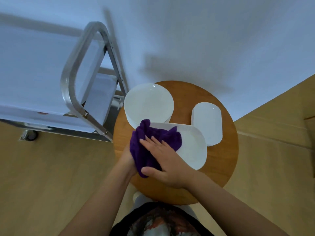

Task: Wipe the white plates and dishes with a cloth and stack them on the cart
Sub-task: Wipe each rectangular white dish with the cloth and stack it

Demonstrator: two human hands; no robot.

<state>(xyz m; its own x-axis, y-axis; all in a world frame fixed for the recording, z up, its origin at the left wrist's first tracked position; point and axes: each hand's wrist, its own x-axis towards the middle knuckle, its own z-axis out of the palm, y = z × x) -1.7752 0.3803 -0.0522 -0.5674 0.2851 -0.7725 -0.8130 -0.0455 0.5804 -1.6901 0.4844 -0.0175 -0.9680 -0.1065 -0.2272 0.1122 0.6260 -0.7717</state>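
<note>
A purple cloth lies over the near-left end of a white rounded-rectangular dish. My right hand presses flat on the cloth with straight fingers. My left hand is under the dish's left end and mostly hidden by the cloth; its grip cannot be seen. Behind the dish sits a stack of round white plates. A second white rectangular dish lies to the right. The metal cart stands at the left.
All dishes rest on a small round wooden table. The cart's handle frame almost touches the table's left edge. A white wall is behind, wooden floor around, and a cart caster at the lower left.
</note>
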